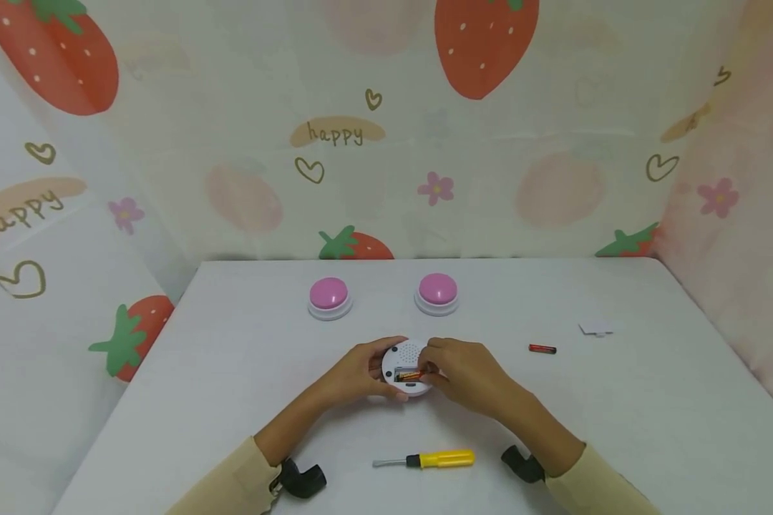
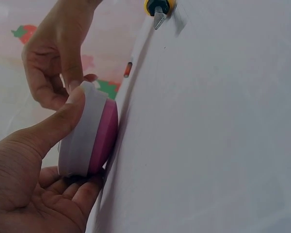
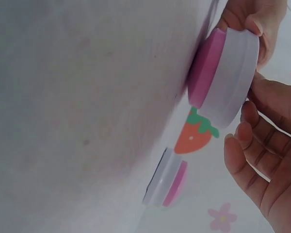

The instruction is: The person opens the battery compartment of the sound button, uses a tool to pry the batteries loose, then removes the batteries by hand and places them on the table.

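My left hand (image 1: 359, 373) grips a round white push button (image 1: 407, 352) by its edge, thumb at the near side. Its back faces up, showing speaker holes and an uncovered battery compartment. Underneath is its pink dome (image 2: 105, 136), close over the table in the left wrist view. A red-and-black battery (image 1: 407, 375) lies at the compartment. Thumb and forefinger of my right hand (image 1: 469, 375) pinch the battery's right end, which they partly hide. The other right fingers (image 3: 238, 158) are loosely bent beside the button in the right wrist view.
Two more pink-domed buttons stand behind, one left (image 1: 329, 295) and one right (image 1: 436, 292). To the right lie a loose red battery (image 1: 542, 349) and a small white cover (image 1: 595, 328). A yellow-handled screwdriver (image 1: 446, 459) lies in front, on the white table (image 1: 232, 315).
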Motion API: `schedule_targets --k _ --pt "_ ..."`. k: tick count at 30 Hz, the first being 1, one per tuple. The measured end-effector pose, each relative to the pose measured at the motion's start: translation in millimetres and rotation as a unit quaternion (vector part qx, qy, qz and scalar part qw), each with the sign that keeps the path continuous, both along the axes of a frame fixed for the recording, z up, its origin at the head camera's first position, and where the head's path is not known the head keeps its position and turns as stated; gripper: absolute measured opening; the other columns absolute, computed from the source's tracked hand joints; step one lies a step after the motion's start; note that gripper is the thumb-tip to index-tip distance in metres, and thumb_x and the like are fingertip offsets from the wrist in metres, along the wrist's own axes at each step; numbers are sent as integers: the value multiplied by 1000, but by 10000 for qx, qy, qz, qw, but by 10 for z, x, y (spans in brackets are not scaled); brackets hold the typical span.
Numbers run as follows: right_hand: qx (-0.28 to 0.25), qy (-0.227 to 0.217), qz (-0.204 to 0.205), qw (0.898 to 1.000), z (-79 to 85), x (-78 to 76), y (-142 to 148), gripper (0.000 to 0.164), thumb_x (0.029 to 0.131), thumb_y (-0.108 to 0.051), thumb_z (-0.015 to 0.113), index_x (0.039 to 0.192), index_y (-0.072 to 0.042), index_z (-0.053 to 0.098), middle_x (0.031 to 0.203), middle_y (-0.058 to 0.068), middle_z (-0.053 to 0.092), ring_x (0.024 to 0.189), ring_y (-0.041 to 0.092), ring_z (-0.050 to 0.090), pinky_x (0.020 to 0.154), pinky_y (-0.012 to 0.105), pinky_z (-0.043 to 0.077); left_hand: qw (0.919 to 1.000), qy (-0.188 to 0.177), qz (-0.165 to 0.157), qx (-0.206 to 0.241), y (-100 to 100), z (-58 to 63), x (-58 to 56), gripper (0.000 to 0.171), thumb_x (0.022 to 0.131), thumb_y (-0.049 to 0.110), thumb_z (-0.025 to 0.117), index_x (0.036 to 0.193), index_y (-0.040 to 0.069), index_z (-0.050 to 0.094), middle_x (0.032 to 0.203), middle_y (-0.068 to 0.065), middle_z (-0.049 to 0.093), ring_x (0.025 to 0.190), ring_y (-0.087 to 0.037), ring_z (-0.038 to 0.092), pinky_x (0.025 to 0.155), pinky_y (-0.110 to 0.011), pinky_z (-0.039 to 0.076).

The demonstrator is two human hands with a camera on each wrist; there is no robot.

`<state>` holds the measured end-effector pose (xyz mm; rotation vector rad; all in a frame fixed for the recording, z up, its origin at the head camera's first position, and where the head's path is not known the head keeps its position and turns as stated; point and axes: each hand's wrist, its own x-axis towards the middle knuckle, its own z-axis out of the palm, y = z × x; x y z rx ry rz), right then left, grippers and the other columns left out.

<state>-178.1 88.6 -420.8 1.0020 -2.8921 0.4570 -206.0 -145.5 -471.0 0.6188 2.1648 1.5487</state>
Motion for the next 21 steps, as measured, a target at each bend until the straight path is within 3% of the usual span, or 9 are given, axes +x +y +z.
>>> schedule_targets --k 12,21 --pt "-148 130 75 9998 25 3 31 16 85 -19 84 99 -19 75 86 -12 64 76 7 55 69 22 51 10000 16 16 3 -20 8 25 90 77 10 90 153 6 42 144 -14 56 121 -23 62 98 -26 52" --pt "-261 184 -39 9995 179 -13 207 16 85 -18 84 100 -19 76 84 -12 65 75 8 56 64 20 50 9999 -41 -27 138 -14 -4 0 90 77 8 89 154 6 42 143 -13 56 120 -22 62 98 -27 53"
